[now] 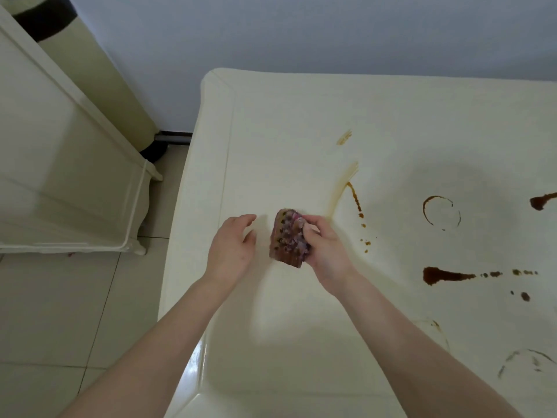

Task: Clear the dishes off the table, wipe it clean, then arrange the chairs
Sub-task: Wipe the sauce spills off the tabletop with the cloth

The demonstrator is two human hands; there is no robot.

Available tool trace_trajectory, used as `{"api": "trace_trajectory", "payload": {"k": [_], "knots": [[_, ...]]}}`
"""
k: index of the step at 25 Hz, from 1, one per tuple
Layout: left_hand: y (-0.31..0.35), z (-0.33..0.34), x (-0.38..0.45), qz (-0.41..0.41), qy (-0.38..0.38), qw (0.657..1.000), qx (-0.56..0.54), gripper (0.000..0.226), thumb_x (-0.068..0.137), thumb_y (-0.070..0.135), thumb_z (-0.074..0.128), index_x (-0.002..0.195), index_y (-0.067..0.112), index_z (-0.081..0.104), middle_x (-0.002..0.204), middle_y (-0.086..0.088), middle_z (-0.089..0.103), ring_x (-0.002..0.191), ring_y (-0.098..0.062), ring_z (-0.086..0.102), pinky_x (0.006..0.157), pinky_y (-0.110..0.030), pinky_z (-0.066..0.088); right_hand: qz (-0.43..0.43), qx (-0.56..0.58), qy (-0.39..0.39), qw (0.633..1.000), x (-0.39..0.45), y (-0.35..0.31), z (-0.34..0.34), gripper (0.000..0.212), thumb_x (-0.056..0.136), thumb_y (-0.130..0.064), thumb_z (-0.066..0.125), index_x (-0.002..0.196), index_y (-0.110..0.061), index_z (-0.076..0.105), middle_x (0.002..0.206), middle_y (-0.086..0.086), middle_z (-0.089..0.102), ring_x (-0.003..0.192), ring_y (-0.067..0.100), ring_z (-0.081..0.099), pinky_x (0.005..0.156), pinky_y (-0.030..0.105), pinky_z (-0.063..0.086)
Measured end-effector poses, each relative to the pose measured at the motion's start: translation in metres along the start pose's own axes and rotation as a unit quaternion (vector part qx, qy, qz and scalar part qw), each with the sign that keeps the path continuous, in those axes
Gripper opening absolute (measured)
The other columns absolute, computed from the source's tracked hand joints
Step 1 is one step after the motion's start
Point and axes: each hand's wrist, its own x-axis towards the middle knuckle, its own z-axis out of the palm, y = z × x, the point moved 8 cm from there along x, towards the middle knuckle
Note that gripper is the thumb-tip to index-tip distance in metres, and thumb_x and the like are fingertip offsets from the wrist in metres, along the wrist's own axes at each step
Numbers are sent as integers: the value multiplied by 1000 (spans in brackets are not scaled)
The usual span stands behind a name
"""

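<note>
Nearest the camera, two bare forearms are stretched out from the lower edge over the glossy cream table [301, 342], which is seen from above with its raised border running along the left side. At the near right, faint grey-brown ring marks [526, 362] are left on the tabletop.

Further out, a folded cleaning cloth [289, 238], brownish with pink and dark speckles, is gripped by the right hand [327, 247]; the fingers are curled over its right edge and the cloth is held on edge, close over the tabletop near the left border. Whether its lower edge touches the surface cannot be told. The left hand [230, 248] is held just beside the cloth, apart from it, with fingers loosely bent and nothing in its grasp.

To the right of the hands, dark brown sauce streaks [446, 275] and scattered drops are spread across the table, along with a thin brown ring stain [441, 213] and a smeared arc [346, 182] beyond the cloth.

On the left, a cream cabinet [66, 176] stands on the tiled floor [60, 312]. At the far side, the table is set against a pale grey wall [301, 31].
</note>
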Motion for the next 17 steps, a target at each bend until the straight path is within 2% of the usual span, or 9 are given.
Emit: {"api": "trace_trajectory", "payload": {"k": [1,2,3,4,7,9,11,15,17], "knots": [[3,1,-4,11,4,1000,-6,37,94,11,48,131,14,53,128,-6,55,120,-21,51,103,-34,41,-4,-116,23,993,1,-3,0,17,98,-15,45,110,-13,58,109,8,63,96,20,61,79,30,51],[6,4,-8,30,-2,1000,-2,39,94,10,49,132,14,52,129,-6,55,120,-21,50,104,-34,40,-21,-269,53,961,2,-5,-5,19,96,-17,47,111,-15,59,111,6,61,101,22,58,84,30,47],[11,10,-10,58,-20,998,10,42,92,8,50,134,14,51,130,-5,54,122,-21,49,105,-31,38,-48,-406,94,908,1,-9,-12,23,94,-17,49,114,-16,59,115,6,59,108,23,53,91,31,41],[16,21,-13,93,-50,994,27,47,90,7,53,136,16,50,133,-4,52,124,-20,47,106,-29,37,-70,-472,128,869,-1,-14,-20,29,92,-15,50,120,-17,57,120,6,56,114,25,47,96,31,35],[26,60,-17,171,-145,965,138,59,86,13,61,141,20,43,144,-2,40,133,-21,37,107,-34,38,-102,-488,172,849,-13,-15,-46,38,89,-8,49,126,-16,53,126,8,52,119,28,41,101,33,30],[31,70,-19,184,-139,949,214,54,86,16,61,138,18,46,142,-2,40,130,-23,38,100,-36,43,-101,-548,179,811,-25,-4,-60,41,89,-7,48,128,-18,51,132,7,48,125,28,38,104,37,31],[39,71,-34,206,-116,940,246,44,86,16,57,129,16,52,130,-3,47,120,-24,45,90,-36,47,-87,-599,179,776,-40,10,-73,44,91,-10,47,133,-21,47,141,6,40,133,27,30,108,40,30],[27,74,-86,254,-147,924,245,38,82,16,58,120,13,58,117,-6,53,109,-28,52,83,-38,50,-31,-630,130,765,-60,44,-91,49,98,-20,40,145,-25,30,156,8,16,145,29,8,117,42,18],[19,71,-97,259,-147,912,282,43,81,35,61,117,10,58,118,-7,51,111,-28,49,93,-37,45,-24,-625,104,773,-65,52,-90,50,99,-23,37,147,-27,25,158,6,11,146,28,3,118,41,17]]}}
